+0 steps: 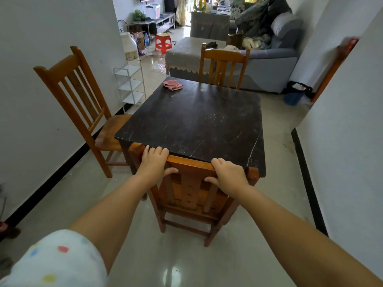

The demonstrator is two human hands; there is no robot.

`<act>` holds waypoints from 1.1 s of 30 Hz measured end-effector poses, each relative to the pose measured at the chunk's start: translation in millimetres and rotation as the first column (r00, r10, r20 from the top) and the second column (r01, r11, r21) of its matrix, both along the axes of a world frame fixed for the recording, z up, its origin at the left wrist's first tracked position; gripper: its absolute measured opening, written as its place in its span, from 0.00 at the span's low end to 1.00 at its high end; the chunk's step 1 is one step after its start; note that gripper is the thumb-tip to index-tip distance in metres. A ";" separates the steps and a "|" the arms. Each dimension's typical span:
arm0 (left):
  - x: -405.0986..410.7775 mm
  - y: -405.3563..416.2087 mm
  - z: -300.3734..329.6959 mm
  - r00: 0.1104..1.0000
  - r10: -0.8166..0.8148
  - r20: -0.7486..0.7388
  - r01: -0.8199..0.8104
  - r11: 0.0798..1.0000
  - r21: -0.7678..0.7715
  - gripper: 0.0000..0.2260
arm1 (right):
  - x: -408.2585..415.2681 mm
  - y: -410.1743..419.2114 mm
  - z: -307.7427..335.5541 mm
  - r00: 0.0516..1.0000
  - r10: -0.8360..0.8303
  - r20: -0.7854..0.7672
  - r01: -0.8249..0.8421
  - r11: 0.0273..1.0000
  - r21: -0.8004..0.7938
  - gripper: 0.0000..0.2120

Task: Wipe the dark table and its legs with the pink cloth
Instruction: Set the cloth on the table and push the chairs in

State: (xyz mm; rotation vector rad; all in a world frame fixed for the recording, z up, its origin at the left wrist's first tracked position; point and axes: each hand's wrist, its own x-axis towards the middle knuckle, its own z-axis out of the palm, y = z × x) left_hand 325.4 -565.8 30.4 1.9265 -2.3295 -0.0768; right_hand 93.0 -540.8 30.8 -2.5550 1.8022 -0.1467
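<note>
Fingers (157, 151) of my left hand (154, 165) curl over the top rail of the near chair (191, 189), at 11 o'clock from the chair back; my right hand (229, 175) grips the same rail at 1 o'clock. Neither holds the pink cloth (173, 84), which lies crumpled at the surface's (199, 119) far-left corner, 11 o'clock from me. Judged step: clearing the chair; wiping not begun. Next move requires drawing the chair back, then reaching across for the cloth.
</note>
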 end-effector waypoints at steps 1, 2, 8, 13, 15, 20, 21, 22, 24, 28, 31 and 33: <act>0.7 0.8 1.8 1.000 -0.006 0.002 0.006 1.000 0.014 0.25 | 1.1 0.9 0.9 1.000 -0.008 0.001 0.008 1.000 0.002 0.19; 1.5 2.8 3.8 1.000 -0.014 0.000 0.014 0.999 0.029 0.25 | 2.0 2.2 1.8 1.000 -0.020 -0.003 0.020 1.000 0.008 0.20; 24.0 38.4 19.8 0.995 -0.073 -0.067 0.067 0.993 -0.093 0.31 | 43.5 5.1 16.2 0.996 0.088 0.026 -0.086 0.994 -0.074 0.30; 84.2 70.5 30.7 1.000 -0.009 0.008 0.011 0.959 -0.282 0.28 | 120.6 0.3 44.9 0.925 0.371 0.077 -0.354 0.919 -0.172 0.28; 113.3 86.1 29.8 0.990 0.136 -0.032 -0.140 0.952 -0.273 0.27 | 152.5 3.2 44.9 0.854 0.515 0.070 -0.498 0.850 -0.173 0.26; 193.9 135.0 1.3 0.916 0.400 0.024 -0.389 0.901 -0.192 0.27 | 224.8 11.6 8.7 0.743 0.669 -0.024 -0.669 0.742 -0.027 0.27; 207.6 143.6 -6.7 0.897 0.442 0.027 -0.432 0.887 -0.161 0.27 | 236.8 9.4 0.4 0.736 0.676 -0.034 -0.676 0.737 0.006 0.28; 218.7 150.2 -13.3 0.878 0.478 0.027 -0.471 0.873 -0.129 0.27 | 248.4 6.7 -7.7 0.729 0.683 -0.039 -0.683 0.730 0.036 0.29; 239.4 158.2 -27.9 0.857 0.514 0.033 -0.512 0.858 -0.051 0.28 | 271.5 -0.2 -22.1 0.716 0.697 -0.033 -0.694 0.716 0.080 0.30; 284.5 149.2 -50.7 0.848 0.526 0.067 -0.530 0.847 0.046 0.29 | 322.5 -24.9 -47.7 0.719 0.693 -0.052 -0.679 0.717 0.161 0.31; 322.8 126.4 -63.1 0.844 0.525 0.105 -0.535 0.835 0.127 0.29 | 364.5 -52.2 -64.7 0.738 0.673 -0.052 -0.650 0.729 0.215 0.31; 348.8 109.1 -65.6 0.854 0.510 0.102 -0.520 0.838 0.166 0.30 | 393.0 -71.3 -72.4 0.753 0.655 -0.059 -0.625 0.741 0.248 0.31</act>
